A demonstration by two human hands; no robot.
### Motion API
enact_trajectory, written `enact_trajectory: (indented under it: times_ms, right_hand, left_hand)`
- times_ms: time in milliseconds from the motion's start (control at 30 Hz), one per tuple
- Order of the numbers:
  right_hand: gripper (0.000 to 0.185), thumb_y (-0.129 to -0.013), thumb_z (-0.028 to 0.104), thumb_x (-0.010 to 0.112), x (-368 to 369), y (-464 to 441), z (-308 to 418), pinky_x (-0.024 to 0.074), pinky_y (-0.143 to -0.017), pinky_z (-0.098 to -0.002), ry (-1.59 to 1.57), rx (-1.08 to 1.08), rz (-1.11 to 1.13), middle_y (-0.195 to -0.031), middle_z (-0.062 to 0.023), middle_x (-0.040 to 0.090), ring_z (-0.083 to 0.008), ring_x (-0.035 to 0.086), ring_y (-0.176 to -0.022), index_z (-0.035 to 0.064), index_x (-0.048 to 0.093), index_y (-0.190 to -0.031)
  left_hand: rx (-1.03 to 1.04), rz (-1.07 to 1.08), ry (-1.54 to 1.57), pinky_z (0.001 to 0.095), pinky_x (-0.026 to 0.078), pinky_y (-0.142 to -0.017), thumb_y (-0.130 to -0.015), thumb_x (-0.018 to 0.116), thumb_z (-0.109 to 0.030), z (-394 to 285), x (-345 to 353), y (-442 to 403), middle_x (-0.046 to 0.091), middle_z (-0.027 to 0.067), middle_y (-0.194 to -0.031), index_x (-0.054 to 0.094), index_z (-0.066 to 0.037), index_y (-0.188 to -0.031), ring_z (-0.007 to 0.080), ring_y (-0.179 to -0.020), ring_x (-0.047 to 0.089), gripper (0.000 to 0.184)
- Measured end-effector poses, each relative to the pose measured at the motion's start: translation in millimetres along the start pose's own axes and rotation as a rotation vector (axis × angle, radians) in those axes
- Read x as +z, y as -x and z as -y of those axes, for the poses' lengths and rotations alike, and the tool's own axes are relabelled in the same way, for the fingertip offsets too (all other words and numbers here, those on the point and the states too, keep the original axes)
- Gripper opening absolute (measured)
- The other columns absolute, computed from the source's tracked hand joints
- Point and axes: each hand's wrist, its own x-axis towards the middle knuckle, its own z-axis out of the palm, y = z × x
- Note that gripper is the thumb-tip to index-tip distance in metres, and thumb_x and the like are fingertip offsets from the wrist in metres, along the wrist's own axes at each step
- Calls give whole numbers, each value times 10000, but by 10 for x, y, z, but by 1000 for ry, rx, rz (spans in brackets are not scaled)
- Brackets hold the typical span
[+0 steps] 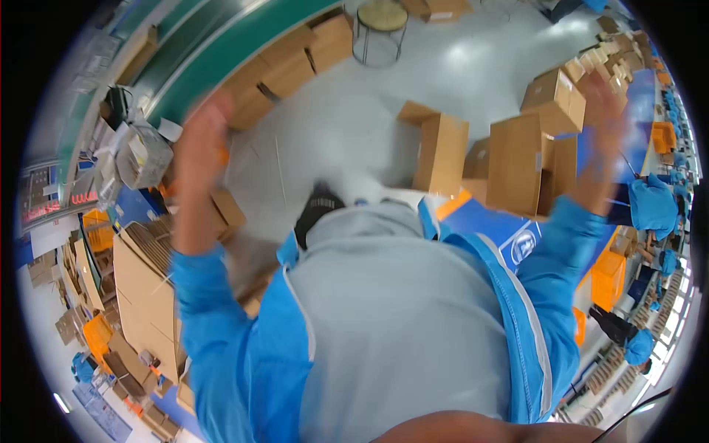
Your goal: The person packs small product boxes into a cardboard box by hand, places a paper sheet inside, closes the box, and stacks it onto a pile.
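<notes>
Both my arms, in rolled blue sleeves, are raised apart in front of my body. My left hand (207, 122) is smeared by motion, so its fingers cannot be made out. In the picture it overlaps the end of a row of cardboard boxes (284, 74); contact cannot be told. My right hand (607, 107) is blurred too, with its fingers unclear. Nearest to it in view is a closed cardboard box (550, 100). Below that stands an open cardboard box (515, 166), and left of it a tall carton (442, 155) with a raised flap. Nothing held is visible in either hand.
A round stool (382, 16) stands on the grey floor at the top. Flattened cardboard (144, 295) is stacked at left. A blue surface with a white logo (523, 245) lies at right, near orange crates (608, 279). Co-workers in blue, one person (652, 207) among them, are at far right.
</notes>
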Motion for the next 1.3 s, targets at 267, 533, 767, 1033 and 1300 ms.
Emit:
enact_trajectory:
  times_ms: [267, 533, 767, 1033, 1300]
  right_hand:
    - [264, -1056, 173, 521, 1504, 163, 1479, 524, -1019, -420, 346, -430, 618, -1186, -159, 732, -306, 671, -1158, 56, 721, -1183]
    - [229, -1050, 168, 528, 2577, 805, 875, 519, -988, -413, 506, -159, 1027, -1129, -142, 725, -296, 665, -1102, 54, 704, -1143]
    - [200, -1045, 163, 534, 1866, -494, 1945, 515, -962, -406, 244, -199, 1026, -1079, -127, 719, -287, 659, -1053, 53, 690, -1109]
    - [171, -1039, 157, 542, 1023, -1138, 2522, 510, -931, -399, 246, -278, 812, -1022, -110, 711, -277, 653, -997, 52, 674, -1069]
    - [148, -1034, 151, 549, -359, -1197, 2078, 506, -901, -392, 515, -242, -262, -965, -93, 704, -266, 646, -941, 51, 658, -1030]
  left_hand:
    - [1420, 266, 536, 459, 474, -1121, -1126, 412, -435, -2744, -281, -1883, 623, 169, -1446, 514, -20, -1532, 260, -1254, 607, 589]
    - [1645, 415, 691, 496, 482, -1100, -1108, 389, -505, -2889, -154, -3368, 606, 185, -1441, 501, -27, -1537, 312, -1250, 605, 652]
    - [1748, 597, 892, 529, 490, -1081, -1093, 369, -566, -3155, 566, -4372, 591, 199, -1438, 490, -33, -1542, 358, -1247, 603, 707]
    - [1830, 834, 1196, 566, 498, -1060, -1075, 346, -636, -3874, 1810, -4889, 573, 215, -1434, 477, -40, -1547, 411, -1244, 600, 771]
    - [1653, 808, 1245, 603, 506, -1038, -1058, 323, -705, -4376, 2362, -5407, 556, 231, -1430, 464, -47, -1553, 463, -1240, 598, 835]
